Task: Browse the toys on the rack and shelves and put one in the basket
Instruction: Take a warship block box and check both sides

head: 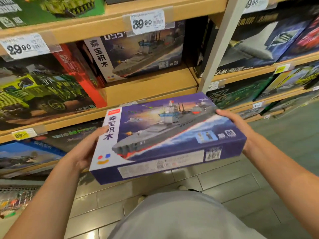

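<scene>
We hold warship box [165,135] level before shelves [148,83]: left hand [86,150] grips left short edge, right hand [236,125] grips far right corner. Floor [233,187] open beneath, near us.

Purple-blue warship box [165,135] with white side stripe; tan shelves [148,87]; green truck box [39,90]
</scene>
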